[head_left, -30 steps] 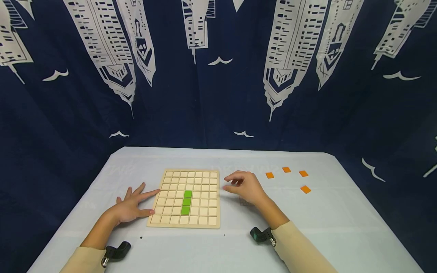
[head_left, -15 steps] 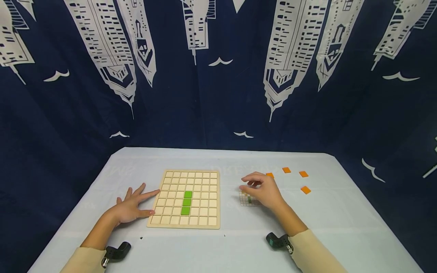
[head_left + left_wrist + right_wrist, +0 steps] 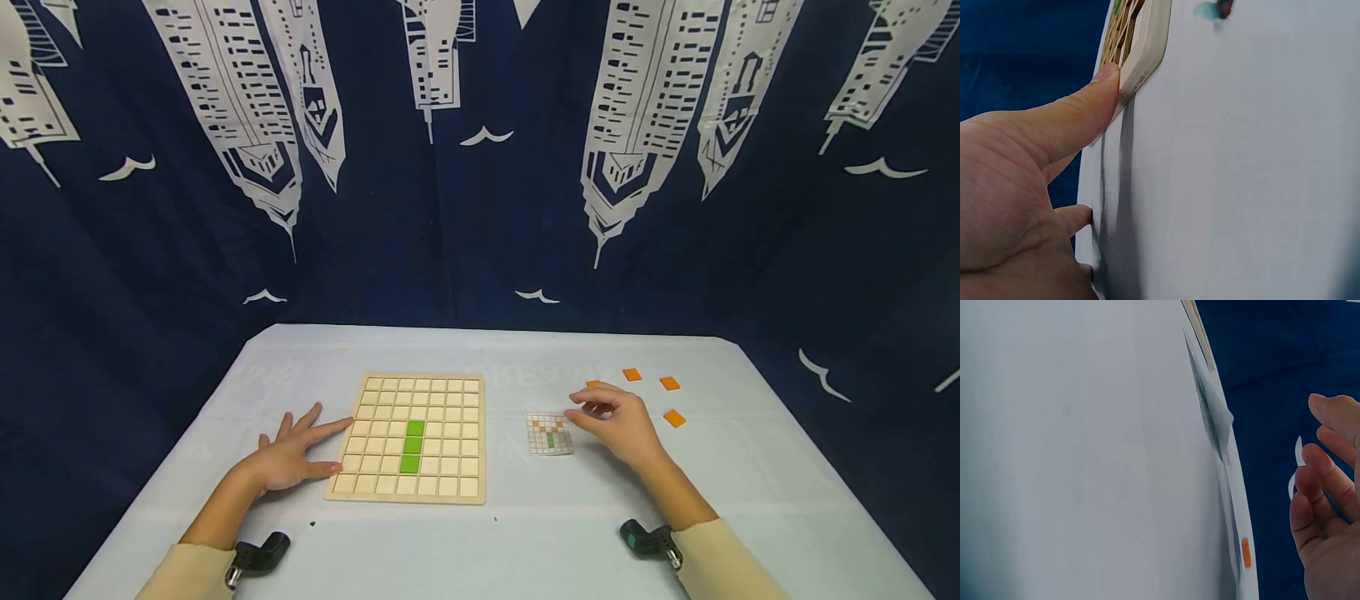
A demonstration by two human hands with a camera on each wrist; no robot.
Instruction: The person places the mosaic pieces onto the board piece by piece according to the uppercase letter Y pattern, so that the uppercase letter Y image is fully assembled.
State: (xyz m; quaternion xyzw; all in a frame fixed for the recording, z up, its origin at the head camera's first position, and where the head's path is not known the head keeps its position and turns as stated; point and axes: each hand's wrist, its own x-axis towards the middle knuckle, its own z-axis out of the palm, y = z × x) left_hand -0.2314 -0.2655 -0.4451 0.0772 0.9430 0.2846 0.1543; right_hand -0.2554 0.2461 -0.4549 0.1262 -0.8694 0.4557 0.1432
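My left hand (image 3: 285, 457) lies on the white table with fingers spread. Its thumb and index finger touch the left edge of a pale wooden grid board (image 3: 377, 397). Three green square tiles (image 3: 412, 445) stand in a column on the board. In the left wrist view the thumb of the left hand (image 3: 1010, 181) presses the rim of the board (image 3: 1146, 59). My right hand (image 3: 621, 423) hovers over the table with fingers loosely bent and nothing between them. Left of it lies a small pattern card (image 3: 547, 436) printed with an orange and green grid, its edge raised in the right wrist view.
Several orange tiles (image 3: 674, 418) lie scattered behind and right of the right hand, one partly hidden by it. A dark blue curtain (image 3: 465, 217) with white building prints hangs behind the table (image 3: 420, 550). A small dark speck (image 3: 312, 523) sits near the front.
My right hand has moved right, away from the board's right side and past the pattern card, which is now uncovered. The left hand and the green tiles stay in place.
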